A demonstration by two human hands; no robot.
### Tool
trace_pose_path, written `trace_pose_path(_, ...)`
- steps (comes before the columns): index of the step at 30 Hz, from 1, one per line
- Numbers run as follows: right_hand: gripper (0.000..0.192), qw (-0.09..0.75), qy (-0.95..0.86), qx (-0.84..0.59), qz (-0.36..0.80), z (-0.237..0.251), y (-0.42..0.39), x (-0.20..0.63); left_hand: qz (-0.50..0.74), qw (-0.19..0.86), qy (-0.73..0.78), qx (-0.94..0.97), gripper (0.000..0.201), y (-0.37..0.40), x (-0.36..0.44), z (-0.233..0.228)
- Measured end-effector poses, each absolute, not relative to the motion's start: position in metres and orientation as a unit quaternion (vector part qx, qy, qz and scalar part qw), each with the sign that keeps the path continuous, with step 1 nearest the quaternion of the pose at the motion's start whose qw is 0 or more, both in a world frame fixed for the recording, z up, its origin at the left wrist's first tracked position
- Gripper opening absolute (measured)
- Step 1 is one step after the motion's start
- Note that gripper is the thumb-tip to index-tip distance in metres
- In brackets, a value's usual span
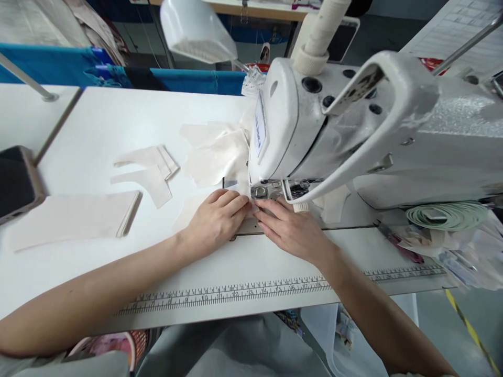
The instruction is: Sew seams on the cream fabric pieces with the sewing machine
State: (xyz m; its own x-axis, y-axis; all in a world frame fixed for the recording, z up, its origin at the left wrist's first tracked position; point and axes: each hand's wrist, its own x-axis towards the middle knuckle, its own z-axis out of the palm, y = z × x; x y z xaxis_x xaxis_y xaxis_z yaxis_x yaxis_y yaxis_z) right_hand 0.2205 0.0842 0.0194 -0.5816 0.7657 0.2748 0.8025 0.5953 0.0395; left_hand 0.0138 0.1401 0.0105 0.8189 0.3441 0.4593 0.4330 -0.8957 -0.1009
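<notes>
A white sewing machine (271, 120) stands on the table, and both my hands are in front of its presser foot (259, 192). My left hand (220, 217) has bent fingers closed on the edge of a cream fabric piece (254, 206). From the other side, my right hand (293, 228) lies with its fingers stretched out and slightly apart, fingertips touching the same fabric. Most of that piece is hidden under the fingers and machine head. Left of the machine lies a loose heap of cream fabric (216, 152).
Cut fabric pieces (149, 170) and a folded fabric stack (78, 220) lie at left, near a phone (19, 183). A ruler strip (236, 293) runs along the front edge. At right are thread snips (401, 243) and a coiled pale green band (446, 215). A lamp (196, 31) hangs above.
</notes>
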Motion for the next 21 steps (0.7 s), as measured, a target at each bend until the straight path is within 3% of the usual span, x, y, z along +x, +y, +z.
trace_pose_path(21,0.023,0.110,-0.880,-0.447,-0.114,0.022,0.067,0.217,-0.240,-0.010,-0.210,-0.948,0.015,0.146,0.011,0.009)
